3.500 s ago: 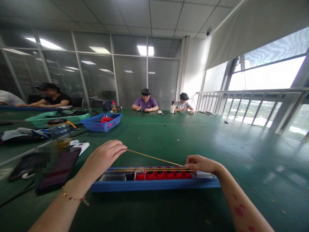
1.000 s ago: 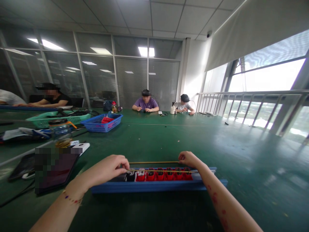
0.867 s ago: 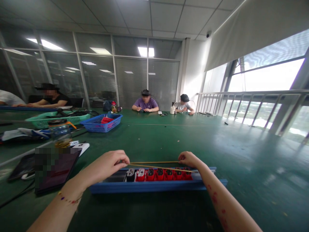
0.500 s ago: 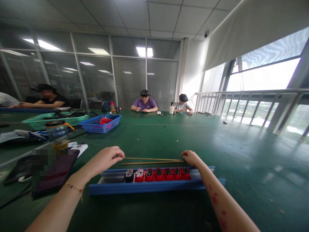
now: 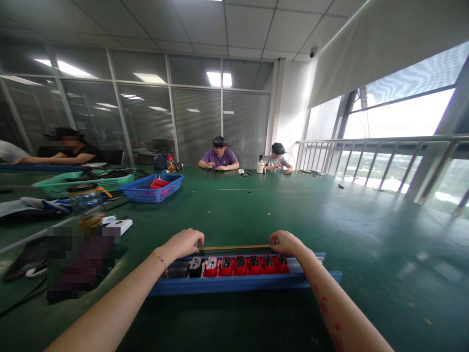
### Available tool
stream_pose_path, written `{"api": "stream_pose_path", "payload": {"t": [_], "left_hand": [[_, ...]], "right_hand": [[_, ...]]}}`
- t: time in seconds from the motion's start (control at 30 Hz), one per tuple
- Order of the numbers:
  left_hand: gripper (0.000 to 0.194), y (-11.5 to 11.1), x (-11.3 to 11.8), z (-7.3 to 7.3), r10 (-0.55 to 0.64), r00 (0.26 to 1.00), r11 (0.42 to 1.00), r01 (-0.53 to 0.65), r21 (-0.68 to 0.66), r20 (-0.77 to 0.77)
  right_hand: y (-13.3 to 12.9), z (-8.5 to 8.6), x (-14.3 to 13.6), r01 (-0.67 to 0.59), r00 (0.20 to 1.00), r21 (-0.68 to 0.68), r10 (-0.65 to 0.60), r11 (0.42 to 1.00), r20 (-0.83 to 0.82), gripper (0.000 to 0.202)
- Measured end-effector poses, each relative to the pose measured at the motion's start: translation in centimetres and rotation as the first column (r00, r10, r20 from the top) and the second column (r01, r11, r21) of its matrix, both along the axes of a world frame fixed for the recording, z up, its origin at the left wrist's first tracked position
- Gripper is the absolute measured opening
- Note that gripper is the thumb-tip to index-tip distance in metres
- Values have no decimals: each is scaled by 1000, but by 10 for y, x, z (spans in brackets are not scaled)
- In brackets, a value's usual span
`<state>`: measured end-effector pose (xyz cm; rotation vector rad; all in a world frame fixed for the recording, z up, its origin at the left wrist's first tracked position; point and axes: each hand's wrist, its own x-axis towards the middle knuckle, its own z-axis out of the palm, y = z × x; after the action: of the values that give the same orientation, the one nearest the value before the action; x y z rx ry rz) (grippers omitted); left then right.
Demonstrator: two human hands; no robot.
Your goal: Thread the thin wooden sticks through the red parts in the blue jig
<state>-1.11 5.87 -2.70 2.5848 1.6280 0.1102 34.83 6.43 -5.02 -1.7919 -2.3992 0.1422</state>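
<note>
Table: green and shiny, it bears everything I work with; I judge that a light thing pushed across it could slide. Trough: blue-walled, it lies left to right on the near part of the table. My left arm crosses its left end and my right arm its right end, so a dropped wrist could knock it askew; whether either arm touches it, I cannot tell. Left hand: its fingers curl downward at the left end of the stick; whether they grip it, I cannot tell. Right hand: its fingers bunch together at the stick's right end; they hide their own tips, so here too I cannot tell a grip from a mere touch. Blocks: one black at the left, then six red, in a row inside the trough; a sleeve-less wrist brushing the row could tip or crowd them. Stick: thin and tan, it lies just beyond the trough, between my hands; whether it is one or several side by side, I cannot tell. Uneven pressure at its ends could roll it away, and hard inward pressure could bow or snap it.
</note>
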Motion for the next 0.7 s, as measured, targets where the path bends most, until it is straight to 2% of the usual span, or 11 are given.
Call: {"api": "stream_pose_path", "payload": {"t": [0.17, 0.37, 0.57, 0.7], "left_hand": [[21, -1, -2, 0, -18, 1000, 999, 19, 30, -20], [28, 4, -6, -1, -20, 999, 999, 19, -27, -38], [17, 6, -2, -2, 7, 1000, 1000, -7, -29, 12], [14, 0, -8, 6, 25, 994, 999, -28, 20, 107]], "right_hand": [[-3, 8, -10, 16, 992, 14, -18, 1000, 126, 22], [2, 13, -19, -31, 982, -2, 31, 1000, 186, 22], [2, 6, -9, -41, 997, 40, 39, 998, 61, 16], [-2, 7, 0, -26, 995, 134, 38, 991, -88, 14]]}}
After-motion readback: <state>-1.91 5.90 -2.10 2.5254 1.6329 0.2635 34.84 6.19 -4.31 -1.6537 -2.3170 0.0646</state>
